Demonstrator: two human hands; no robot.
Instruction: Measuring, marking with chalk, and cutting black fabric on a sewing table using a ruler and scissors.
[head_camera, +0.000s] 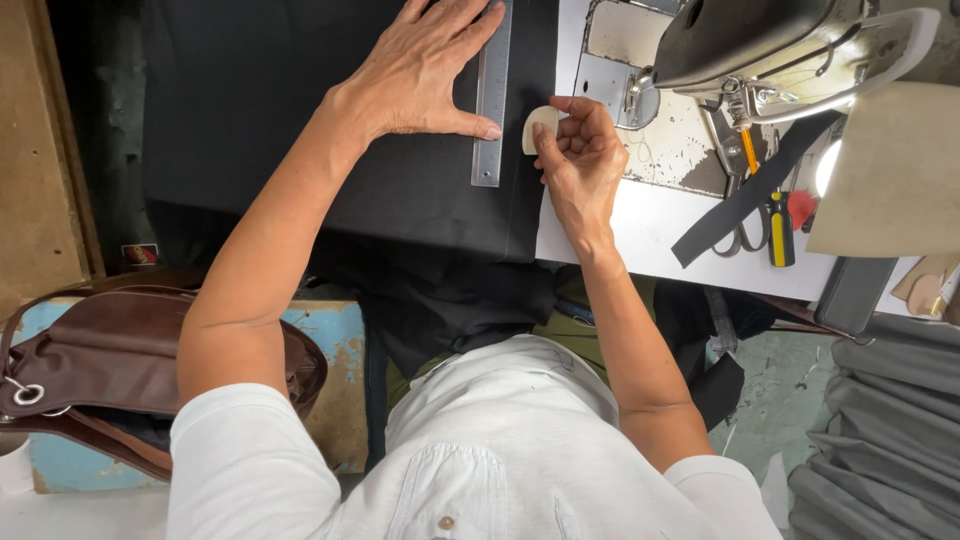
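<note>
Two hands at work: left hand (425, 75) spread flat, pinning stiff steel ruler (491, 95) on limp black cloth (300, 120); right hand (580, 160) pinching brittle, light chalk (539, 125) by rear edge.

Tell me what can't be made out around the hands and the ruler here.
- Head view: metal ruler top end cut off by the frame edge; its markings are too small.
- Left hand fingertips partly cut off there too.
- Chalk piece partly hidden by right hand fingers.
- Scissors crossed by a black strap.
</note>
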